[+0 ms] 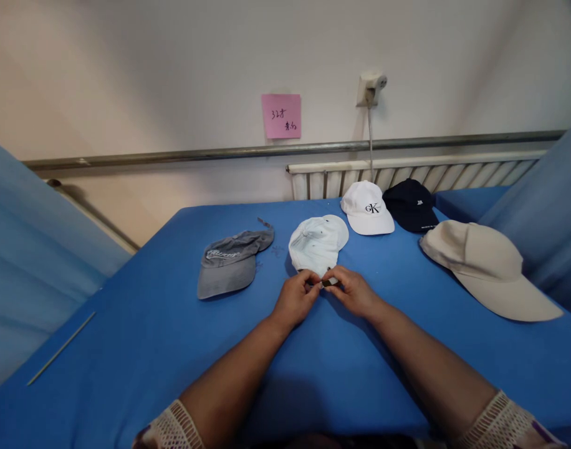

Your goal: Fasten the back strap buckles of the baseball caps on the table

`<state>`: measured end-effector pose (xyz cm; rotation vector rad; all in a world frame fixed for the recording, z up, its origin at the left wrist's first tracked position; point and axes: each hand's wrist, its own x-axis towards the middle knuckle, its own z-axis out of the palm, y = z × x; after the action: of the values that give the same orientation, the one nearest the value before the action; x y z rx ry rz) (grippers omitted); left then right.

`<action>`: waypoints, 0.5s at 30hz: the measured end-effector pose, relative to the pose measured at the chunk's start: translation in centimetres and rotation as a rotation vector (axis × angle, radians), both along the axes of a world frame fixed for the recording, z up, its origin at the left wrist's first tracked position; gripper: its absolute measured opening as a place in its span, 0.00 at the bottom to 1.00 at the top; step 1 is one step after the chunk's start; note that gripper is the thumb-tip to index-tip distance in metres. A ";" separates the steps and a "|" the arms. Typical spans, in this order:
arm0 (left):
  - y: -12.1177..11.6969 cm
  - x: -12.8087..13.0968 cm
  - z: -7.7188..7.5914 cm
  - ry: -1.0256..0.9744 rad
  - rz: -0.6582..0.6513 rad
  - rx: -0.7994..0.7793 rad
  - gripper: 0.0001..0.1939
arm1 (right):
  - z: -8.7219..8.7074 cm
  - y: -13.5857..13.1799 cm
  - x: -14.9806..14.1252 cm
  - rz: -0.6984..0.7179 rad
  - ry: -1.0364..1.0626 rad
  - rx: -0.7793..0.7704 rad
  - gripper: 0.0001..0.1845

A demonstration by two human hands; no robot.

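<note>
A pale mint baseball cap lies on the blue-covered table, its brim pointing away from me to the upper right. Both my hands are at the cap's near edge, where the back strap is. My left hand pinches the strap's left part between thumb and fingers. From the other side my right hand grips the strap near a dark piece that may be the buckle. The fingertips of the two hands nearly meet, and they partly hide the strap.
A grey cap with its strap hanging loose lies to the left. A white cap, a black cap and a large beige cap are on the right. A thin stick rests at far left. Behind run a metal rail and a radiator.
</note>
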<state>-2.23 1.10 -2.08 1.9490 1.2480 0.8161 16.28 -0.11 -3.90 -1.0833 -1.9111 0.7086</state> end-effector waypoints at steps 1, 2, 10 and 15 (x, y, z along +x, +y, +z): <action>-0.1 0.1 -0.1 -0.005 0.004 -0.002 0.05 | -0.1 0.0 -0.1 -0.001 0.009 -0.013 0.09; -0.1 0.2 -0.1 -0.006 0.010 -0.003 0.05 | -0.3 0.1 -0.1 -0.010 0.022 -0.034 0.09; 0.3 -0.8 0.9 0.118 -0.028 -0.003 0.08 | -1.2 0.5 0.2 -0.074 0.123 -0.127 0.06; 0.3 -0.8 0.8 0.120 -0.037 -0.009 0.06 | -1.0 0.5 0.1 -0.033 0.135 -0.165 0.06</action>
<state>-3.01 1.39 -1.25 2.0335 1.2790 0.6827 16.38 0.37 -4.93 -1.1354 -1.7406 0.9102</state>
